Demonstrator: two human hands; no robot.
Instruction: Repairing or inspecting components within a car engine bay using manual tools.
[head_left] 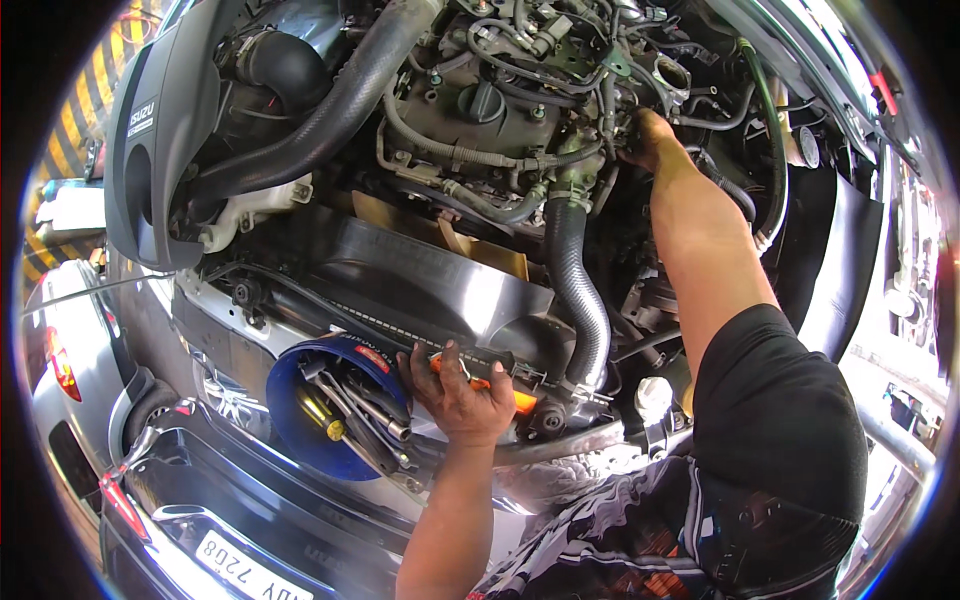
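My left hand (458,395) rests palm down on the front edge of the engine bay, fingers spread. Beneath it lies an orange object (524,402), mostly covered, whose kind I cannot make out. Close to its left, a blue bucket (278,405) holds several metal hand tools (362,408) and a yellow-handled tool (318,412). My right hand (655,140) reaches deep beside the engine (445,135), just below a round metal pipe opening (672,72). Its fingers are hidden among hoses and wiring, so what they touch does not show.
A ribbed black hose (575,270) runs down between my arms, behind a dark fan shroud (420,270). Another thick hose (340,130) crosses the upper left. A grey plastic cover (145,170) stands at the left. Parked cars (75,340) are beyond the bucket.
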